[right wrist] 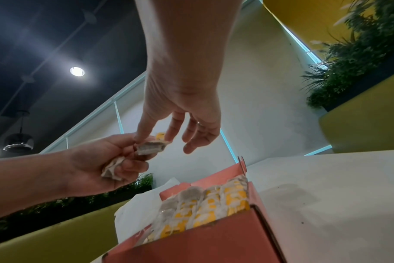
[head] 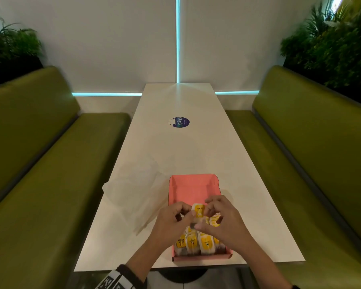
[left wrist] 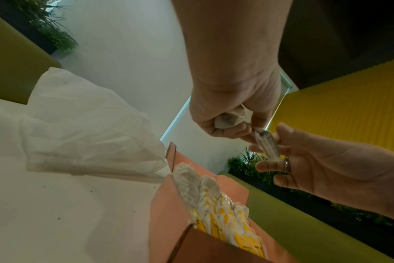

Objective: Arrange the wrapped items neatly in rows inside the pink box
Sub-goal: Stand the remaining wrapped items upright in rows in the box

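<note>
Above the near half of the pink box [head: 193, 184], both hands are meeting over one wrapped item [head: 198, 210].

- Left hand [head: 171, 220]: pinching the wrapped item between thumb and forefinger; the remaining fingers are curling round a second, crumpled white wrapped piece [left wrist: 231, 118] tucked in the palm, seen in both wrist views.
- Right hand [head: 221, 217]: thumb and forefinger are closing on the same wrapped item from the right side; the other fingers are hanging loose and spread. A ring is showing on one finger in the wrist views.
- Wrapped item: clear wrapper with a yellow label, dark contents showing at its lower edge; it is being held in the air above the box, touching nothing but the fingers.
- Pink box: open, sitting on the near end of the white table [head: 175, 147], close to the near edge. Its far half is showing bare pink floor.
- Packed wrapped items [head: 196, 243]: standing on edge in tight rows across the near half of the box, yellow labels facing up and near. The exact count cannot be told, since the hands are covering part of them.
- White plastic bag [head: 131, 184]: lying crumpled on the table just left of the box.
- Round blue sticker [head: 180, 122]: lying flat on the table, well beyond the box.
- Green benches [head: 40, 153]: running along both sides of the table, with plants [head: 331, 44] behind their backs.
</note>
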Motion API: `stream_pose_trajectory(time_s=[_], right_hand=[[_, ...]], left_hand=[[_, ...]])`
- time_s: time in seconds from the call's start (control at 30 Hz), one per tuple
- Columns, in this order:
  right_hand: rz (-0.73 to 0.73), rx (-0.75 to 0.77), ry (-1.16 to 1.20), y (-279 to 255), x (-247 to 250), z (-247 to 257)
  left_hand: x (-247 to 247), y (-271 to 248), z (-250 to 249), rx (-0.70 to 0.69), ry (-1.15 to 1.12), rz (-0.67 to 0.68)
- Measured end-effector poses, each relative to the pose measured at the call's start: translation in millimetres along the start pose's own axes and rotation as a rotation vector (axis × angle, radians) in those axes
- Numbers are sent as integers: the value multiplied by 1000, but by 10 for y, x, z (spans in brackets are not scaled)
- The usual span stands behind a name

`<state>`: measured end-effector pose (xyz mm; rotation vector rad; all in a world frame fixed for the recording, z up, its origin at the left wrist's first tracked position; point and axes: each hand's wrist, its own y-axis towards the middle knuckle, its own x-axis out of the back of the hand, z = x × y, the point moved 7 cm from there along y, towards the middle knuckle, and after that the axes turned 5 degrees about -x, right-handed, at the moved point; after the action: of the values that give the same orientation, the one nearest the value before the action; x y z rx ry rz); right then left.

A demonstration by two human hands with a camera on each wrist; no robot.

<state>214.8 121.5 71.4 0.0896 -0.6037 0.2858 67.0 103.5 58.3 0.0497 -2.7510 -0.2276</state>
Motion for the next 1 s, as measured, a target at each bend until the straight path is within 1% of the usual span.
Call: stream_pose_trajectory(time_s=[0.13, 0.27, 0.37, 0.53, 0.7, 0.83, 0.93, 1.0], right_hand=[[-22, 6, -7, 4, -56, -49], [10, -23, -26, 17, -92, -53], [13, -31, 14, 5, -60, -31], [145, -58, 67, -19, -117, 33], [105, -157, 114, 4, -112, 30], [77, -218, 19, 52, -116, -23], [75, -218, -39, 82, -120, -49], [67, -178, -81, 102, -121, -29]], left_hand=[[-10, 4, -34, -13, -2, 5], [-7, -1, -52, -31, 22, 16], [10, -3, -31, -44, 29, -2], [49, 1, 3, -43, 33, -71], [93, -25, -61, -136, 105, -183], [125, -47, -116, -224, 122, -276], [117, -71, -166, -296, 128, -290], [108, -75, -164, -324, 106, -289]])
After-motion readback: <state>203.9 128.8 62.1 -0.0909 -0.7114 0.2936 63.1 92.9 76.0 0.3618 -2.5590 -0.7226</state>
